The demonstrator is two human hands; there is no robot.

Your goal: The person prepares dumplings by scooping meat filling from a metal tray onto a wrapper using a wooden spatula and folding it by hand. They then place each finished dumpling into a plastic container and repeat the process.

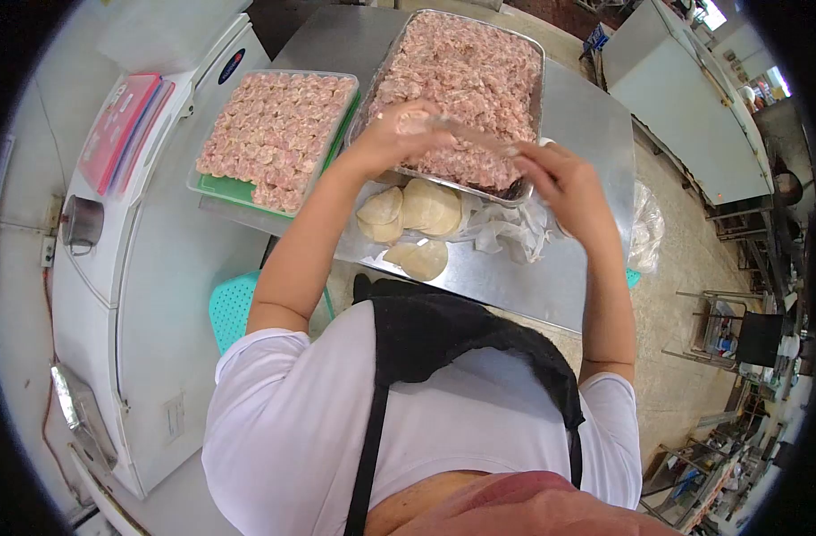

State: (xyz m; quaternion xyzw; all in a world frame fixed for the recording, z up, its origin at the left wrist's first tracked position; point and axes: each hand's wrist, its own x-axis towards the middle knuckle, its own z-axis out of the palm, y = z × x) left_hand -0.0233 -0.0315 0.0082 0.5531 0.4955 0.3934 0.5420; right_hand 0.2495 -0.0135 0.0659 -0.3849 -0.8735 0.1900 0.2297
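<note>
My left hand is curled around a small dumpling near the left edge of a deep metal tray. Minced meat fills that tray. In my right hand is a thin flat spatula, blurred by motion, its tip reaching the dumpling. Round pale dough wrappers lie in overlapping stacks below the tray, with a few more wrappers nearer me. To the left, a plastic tray holds many finished dumplings in close rows over a green base.
Crumpled clear plastic lies beside the wrappers on the steel table. A white freezer with a metal cup on it stands at left. A turquoise perforated stool is below the table. Racks line the right side.
</note>
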